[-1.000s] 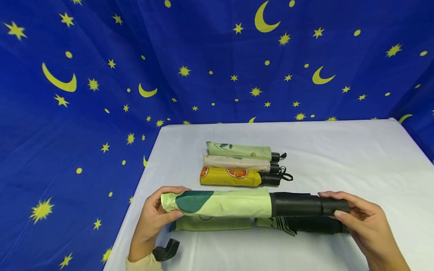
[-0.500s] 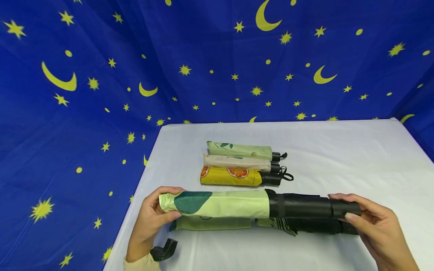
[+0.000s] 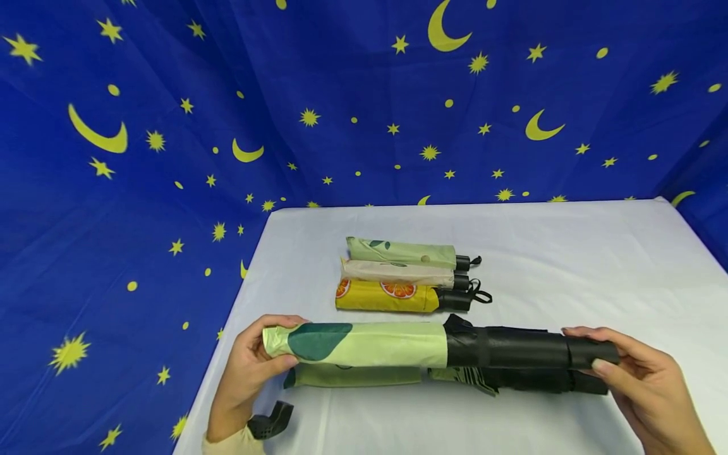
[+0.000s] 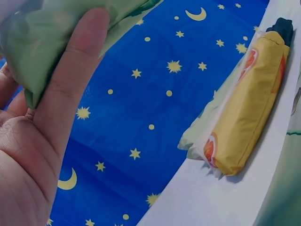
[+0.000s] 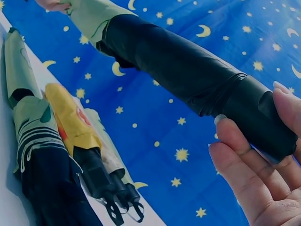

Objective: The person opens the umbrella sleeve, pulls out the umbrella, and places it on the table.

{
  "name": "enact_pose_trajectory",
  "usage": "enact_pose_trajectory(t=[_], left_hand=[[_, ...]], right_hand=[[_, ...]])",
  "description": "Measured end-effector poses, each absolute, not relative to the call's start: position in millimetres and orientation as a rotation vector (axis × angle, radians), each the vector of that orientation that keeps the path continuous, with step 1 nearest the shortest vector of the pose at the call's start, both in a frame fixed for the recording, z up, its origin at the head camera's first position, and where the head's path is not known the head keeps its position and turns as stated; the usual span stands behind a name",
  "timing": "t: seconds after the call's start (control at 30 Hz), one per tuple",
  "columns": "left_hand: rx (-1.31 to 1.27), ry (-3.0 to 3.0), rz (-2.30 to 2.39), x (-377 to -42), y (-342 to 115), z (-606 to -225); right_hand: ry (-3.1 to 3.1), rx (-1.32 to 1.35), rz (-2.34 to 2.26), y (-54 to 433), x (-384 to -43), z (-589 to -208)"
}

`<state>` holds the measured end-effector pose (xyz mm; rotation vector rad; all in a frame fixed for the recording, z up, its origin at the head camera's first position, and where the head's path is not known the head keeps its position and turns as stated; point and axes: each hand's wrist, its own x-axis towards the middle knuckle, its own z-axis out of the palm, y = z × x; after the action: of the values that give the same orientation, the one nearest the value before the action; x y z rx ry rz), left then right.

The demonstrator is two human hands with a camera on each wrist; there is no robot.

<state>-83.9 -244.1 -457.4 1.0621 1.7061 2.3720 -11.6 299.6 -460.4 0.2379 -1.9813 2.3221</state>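
Note:
In front of me my left hand (image 3: 250,366) holds the left end of a light green umbrella sleeve (image 3: 392,346) with a dark green leaf print. A folded black umbrella (image 3: 512,347) sticks out of the sleeve's right end, part of it still inside. My right hand (image 3: 648,373) pinches its handle end between thumb and fingers. The right wrist view shows the thumb and fingertips on the smooth black handle (image 5: 256,117). Behind and below, on the table, lie a second green sleeve (image 3: 364,377) and another dark folded umbrella (image 3: 534,380) with a striped green edge.
Farther back on the white table (image 3: 591,253) lie a yellow umbrella with orange slices (image 3: 370,298), a pale pink one (image 3: 398,273) and a light green one (image 3: 404,253), side by side. A blue star-and-moon cloth (image 3: 352,82) hangs behind. A black device (image 3: 272,422) sits by my left wrist.
My right hand has moved right with the handle, and more of the black umbrella shows outside the sleeve. My left hand has shifted slightly left with the sleeve.

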Motion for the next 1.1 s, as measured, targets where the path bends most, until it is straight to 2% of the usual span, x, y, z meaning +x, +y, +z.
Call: enact_pose_trajectory(t=[0.57, 0.93, 1.1], left_hand=[[1.054, 1.701, 2.413, -89, -257, -460], [1.013, 1.656, 2.487, -92, -270, -471], [0.797, 1.753, 2.432, -101, -277, -482]], right_hand=[[-1.870, 0.269, 2.348, 314, -14, -468], [-1.613, 0.496, 2.425, 348, -17, -483], [-1.712, 0.335, 2.407, 350, -24, -494]])
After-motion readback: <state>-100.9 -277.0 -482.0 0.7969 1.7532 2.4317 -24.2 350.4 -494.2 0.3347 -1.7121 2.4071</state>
